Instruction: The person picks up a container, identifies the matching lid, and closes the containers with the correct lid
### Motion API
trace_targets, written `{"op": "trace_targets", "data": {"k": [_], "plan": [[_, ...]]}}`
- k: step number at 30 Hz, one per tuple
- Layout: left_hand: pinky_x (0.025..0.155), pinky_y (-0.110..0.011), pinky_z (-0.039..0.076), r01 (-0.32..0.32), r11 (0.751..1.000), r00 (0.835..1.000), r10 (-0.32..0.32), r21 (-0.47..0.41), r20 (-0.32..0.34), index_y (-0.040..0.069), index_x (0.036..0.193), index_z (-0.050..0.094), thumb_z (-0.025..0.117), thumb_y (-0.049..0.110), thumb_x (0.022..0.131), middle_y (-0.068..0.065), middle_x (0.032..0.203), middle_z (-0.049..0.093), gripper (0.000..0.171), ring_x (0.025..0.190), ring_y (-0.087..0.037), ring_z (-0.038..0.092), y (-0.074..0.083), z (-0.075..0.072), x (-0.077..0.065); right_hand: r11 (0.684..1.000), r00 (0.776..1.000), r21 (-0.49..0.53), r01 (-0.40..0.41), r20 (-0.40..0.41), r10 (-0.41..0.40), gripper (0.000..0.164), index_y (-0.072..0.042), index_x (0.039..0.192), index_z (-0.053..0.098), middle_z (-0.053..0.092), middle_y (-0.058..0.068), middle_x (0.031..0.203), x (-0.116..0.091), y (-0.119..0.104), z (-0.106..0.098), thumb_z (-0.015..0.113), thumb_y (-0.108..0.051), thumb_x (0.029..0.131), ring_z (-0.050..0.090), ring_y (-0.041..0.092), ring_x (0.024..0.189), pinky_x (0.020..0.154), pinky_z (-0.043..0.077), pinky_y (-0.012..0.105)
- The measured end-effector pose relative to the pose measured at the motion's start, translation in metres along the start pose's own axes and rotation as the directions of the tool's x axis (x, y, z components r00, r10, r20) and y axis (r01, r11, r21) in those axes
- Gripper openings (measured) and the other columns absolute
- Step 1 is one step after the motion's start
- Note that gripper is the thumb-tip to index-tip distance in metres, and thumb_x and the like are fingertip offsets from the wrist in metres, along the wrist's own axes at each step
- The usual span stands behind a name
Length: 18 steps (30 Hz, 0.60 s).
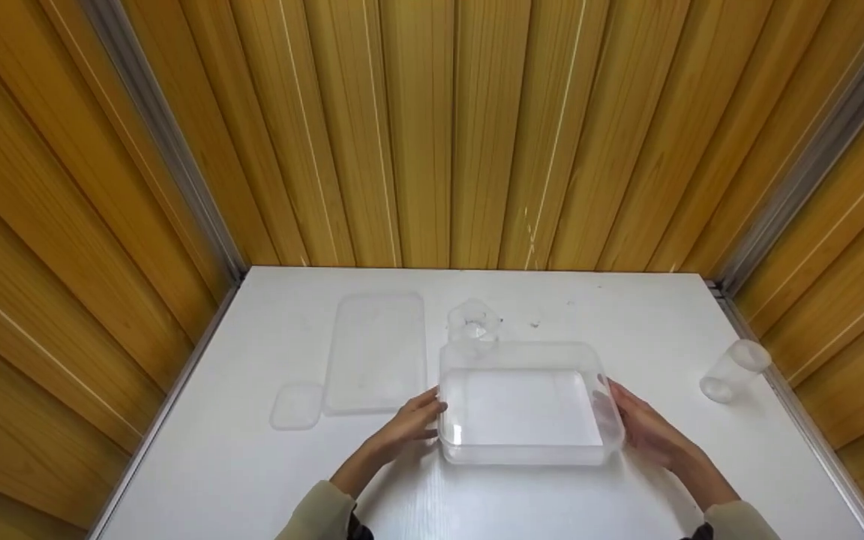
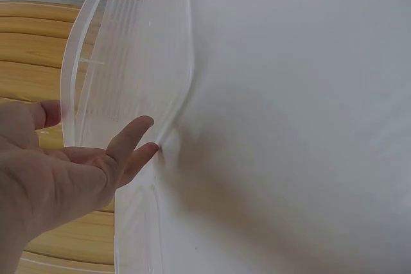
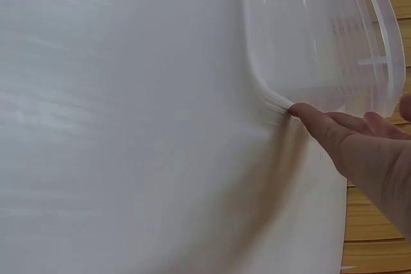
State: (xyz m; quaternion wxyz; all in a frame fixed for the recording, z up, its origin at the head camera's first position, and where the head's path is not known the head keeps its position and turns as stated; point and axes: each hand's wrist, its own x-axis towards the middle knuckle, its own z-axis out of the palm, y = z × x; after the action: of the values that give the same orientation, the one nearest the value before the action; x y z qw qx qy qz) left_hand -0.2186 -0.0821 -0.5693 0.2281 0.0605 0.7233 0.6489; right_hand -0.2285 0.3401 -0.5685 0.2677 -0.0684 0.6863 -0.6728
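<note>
A clear rectangular plastic container point(image 1: 522, 454) sits low over the white table point(image 1: 522, 506), its open top facing up. At its left side is my left hand point(image 1: 408, 424); in the left wrist view the fairly straight fingers point(image 2: 131, 142) touch the bottom edge of the container wall point(image 2: 138, 49), with the thumb close to the rim. My right hand point(image 1: 653, 431) lies against the opposite side. From the right wrist, one straight fingertip point(image 3: 305, 112) meets the container's lower corner point(image 3: 276, 49), while other fingers are partly hidden behind it.
Left of the container lie a large flat translucent lid point(image 1: 376, 352) and a small square lid point(image 1: 297, 406). Behind it is a small clear plastic piece point(image 1: 473, 319). A clear cylindrical jar point(image 1: 736, 370) lies near the right edge. Wood-patterned walls point(image 1: 477, 135) enclose the table.
</note>
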Motion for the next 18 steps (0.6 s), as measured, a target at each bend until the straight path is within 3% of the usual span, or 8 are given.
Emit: {"op": "trace_targets", "data": {"k": [5, 8, 13, 18], "plan": [[0.112, -0.057, 0.046, -0.002, 1.000, 1.000, 0.002, -0.001, 0.013, -0.005, 0.160, 0.018, 0.047, 0.032, 0.107, -0.032, 0.162, 0.027, 0.071, 0.147, -0.051, 0.034, -0.003, -0.005, -0.005, 1.000, 0.999, -0.018, -0.010, -0.042, 0.009, 0.069, -0.008, 0.164, -0.007, -0.006, 0.020, 0.171, 0.004, 0.000, 0.006, 0.028, -0.039, 0.113, -0.002, 0.041, 0.157, 0.125, 0.022, 0.049], [0.113, -0.056, 0.045, -0.004, 1.000, 1.000, 0.003, 0.008, 0.021, -0.004, 0.161, 0.016, 0.046, 0.034, 0.108, -0.032, 0.164, 0.024, 0.072, 0.148, -0.049, 0.034, -0.004, -0.006, -0.008, 0.999, 0.996, -0.024, -0.033, -0.080, 0.031, 0.070, -0.005, 0.163, -0.004, -0.005, 0.022, 0.171, 0.006, 0.000, 0.009, 0.029, -0.039, 0.113, 0.000, 0.042, 0.157, 0.126, 0.016, 0.057], [0.115, -0.058, 0.042, -0.034, 0.999, 0.998, 0.034, 0.000, 0.047, -0.004, 0.160, 0.018, 0.047, 0.035, 0.108, -0.032, 0.163, 0.026, 0.071, 0.148, -0.049, 0.035, -0.004, -0.007, -0.008, 0.997, 0.986, -0.032, -0.074, -0.149, 0.069, 0.072, 0.000, 0.163, 0.001, -0.002, 0.024, 0.170, 0.005, 0.002, 0.010, 0.031, -0.042, 0.112, 0.003, 0.044, 0.157, 0.127, 0.014, 0.060], [0.115, -0.059, 0.041, -0.008, 1.000, 0.997, 0.007, 0.016, 0.077, -0.006, 0.159, 0.022, 0.047, 0.040, 0.108, -0.034, 0.158, 0.034, 0.073, 0.142, -0.052, 0.041, -0.004, -0.013, -0.010, 0.995, 0.981, -0.040, -0.091, -0.176, 0.082, 0.074, -0.004, 0.164, 0.003, 0.012, 0.027, 0.169, 0.004, 0.004, 0.009, 0.033, -0.046, 0.111, 0.021, 0.046, 0.154, 0.123, 0.030, 0.056]]}}
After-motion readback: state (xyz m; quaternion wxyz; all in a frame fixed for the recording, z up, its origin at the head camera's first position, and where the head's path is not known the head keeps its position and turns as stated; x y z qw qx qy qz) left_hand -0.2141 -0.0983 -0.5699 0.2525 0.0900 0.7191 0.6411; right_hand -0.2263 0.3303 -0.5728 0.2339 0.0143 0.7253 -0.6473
